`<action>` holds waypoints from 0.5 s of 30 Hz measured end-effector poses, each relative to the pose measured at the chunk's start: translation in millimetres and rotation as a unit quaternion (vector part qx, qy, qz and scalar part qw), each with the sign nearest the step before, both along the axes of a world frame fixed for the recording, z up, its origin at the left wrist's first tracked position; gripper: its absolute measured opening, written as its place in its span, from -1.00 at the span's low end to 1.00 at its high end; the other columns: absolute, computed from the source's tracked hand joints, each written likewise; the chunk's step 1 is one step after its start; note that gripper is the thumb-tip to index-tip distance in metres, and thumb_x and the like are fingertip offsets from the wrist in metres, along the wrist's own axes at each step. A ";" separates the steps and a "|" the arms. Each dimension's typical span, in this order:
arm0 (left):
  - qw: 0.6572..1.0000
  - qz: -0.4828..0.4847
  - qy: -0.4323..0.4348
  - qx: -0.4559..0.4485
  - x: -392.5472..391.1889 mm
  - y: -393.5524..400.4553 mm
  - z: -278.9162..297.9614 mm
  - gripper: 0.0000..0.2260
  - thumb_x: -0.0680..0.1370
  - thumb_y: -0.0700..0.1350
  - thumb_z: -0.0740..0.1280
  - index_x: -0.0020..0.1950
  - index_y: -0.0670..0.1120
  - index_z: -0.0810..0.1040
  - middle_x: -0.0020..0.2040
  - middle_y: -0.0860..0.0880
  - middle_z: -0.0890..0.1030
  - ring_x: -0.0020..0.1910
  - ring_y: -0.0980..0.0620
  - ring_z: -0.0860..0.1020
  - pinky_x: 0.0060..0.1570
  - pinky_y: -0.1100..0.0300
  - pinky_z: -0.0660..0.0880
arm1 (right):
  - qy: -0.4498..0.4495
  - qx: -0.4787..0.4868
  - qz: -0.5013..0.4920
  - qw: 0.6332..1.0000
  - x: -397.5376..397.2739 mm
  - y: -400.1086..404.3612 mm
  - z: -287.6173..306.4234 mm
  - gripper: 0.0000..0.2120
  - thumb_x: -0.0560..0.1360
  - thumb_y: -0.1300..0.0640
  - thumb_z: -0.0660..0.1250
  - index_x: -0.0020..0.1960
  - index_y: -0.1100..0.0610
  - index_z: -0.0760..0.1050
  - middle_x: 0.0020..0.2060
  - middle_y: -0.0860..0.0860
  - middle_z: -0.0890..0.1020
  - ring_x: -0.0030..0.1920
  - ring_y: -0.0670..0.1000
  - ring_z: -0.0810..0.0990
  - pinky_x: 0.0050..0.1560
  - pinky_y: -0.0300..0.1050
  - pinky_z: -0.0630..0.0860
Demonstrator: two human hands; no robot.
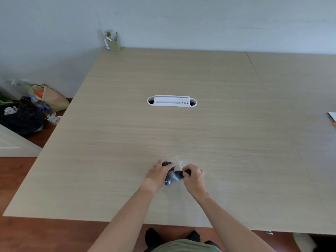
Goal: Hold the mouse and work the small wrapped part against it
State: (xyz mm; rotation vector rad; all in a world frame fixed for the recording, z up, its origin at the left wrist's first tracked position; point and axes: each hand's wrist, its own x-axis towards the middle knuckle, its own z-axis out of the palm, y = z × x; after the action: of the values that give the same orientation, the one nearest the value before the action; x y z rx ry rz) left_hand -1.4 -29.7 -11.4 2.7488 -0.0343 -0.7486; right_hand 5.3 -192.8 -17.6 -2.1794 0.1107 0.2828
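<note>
My left hand (157, 174) grips a dark headset (170, 176) low on the table (236, 124), near its front edge. My right hand (194, 176) pinches its black end. Clear plastic wrap (180, 163) lies just behind.

The left hand (157, 176) covered much of the dark object (170, 176), and the fingers (187, 172) of the right hand (194, 177) hid its other end, so its kind could not be told. The crinkled clear wrapper (181, 163) was too small to make out, and the picture's right edge cut off a flat item (332, 118) on the tabletop (200, 133).
</note>
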 end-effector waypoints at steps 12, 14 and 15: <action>1.000 -0.006 -0.018 0.015 2.2 -0.7 -1.8 -0.34 0.45 -0.34 0.37 0.46 0.10 0.27 0.30 -0.11 0.33 0.11 -0.20 0.53 0.07 -0.02 0.53 | -0.015 0.003 -0.008 1.000 -2.4 -2.0 4.9 -0.87 0.36 0.45 0.27 -0.22 0.34 0.59 -0.28 0.24 0.65 -0.20 0.19 0.57 -0.20 -0.10 0.47; 0.999 -0.007 -0.024 0.023 0.2 -2.0 -1.5 -0.33 0.46 -0.37 0.33 0.47 0.10 0.26 0.30 -0.10 0.32 0.11 -0.19 0.54 0.06 -0.01 0.52 | -0.040 0.005 -0.052 0.998 -2.8 -3.1 7.5 -0.88 0.35 0.42 0.27 -0.27 0.31 0.57 -0.36 0.18 0.63 -0.26 0.15 0.57 -0.28 -0.09 0.46; 0.999 -0.007 -0.025 0.024 -0.5 -2.3 -1.6 -0.34 0.46 -0.37 0.33 0.47 0.10 0.26 0.30 -0.11 0.32 0.10 -0.19 0.54 0.05 -0.01 0.53 | -0.035 0.015 -0.051 0.998 -3.3 -3.4 10.1 -0.86 0.35 0.40 0.28 -0.27 0.26 0.60 -0.39 0.09 0.64 -0.30 0.02 0.59 -0.31 -0.20 0.46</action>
State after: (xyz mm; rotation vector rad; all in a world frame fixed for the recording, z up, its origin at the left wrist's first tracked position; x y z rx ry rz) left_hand -1.9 -32.0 -13.1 2.8158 -0.0454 -0.6931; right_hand 1.9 -196.2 -7.5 -2.1424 0.1778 0.1498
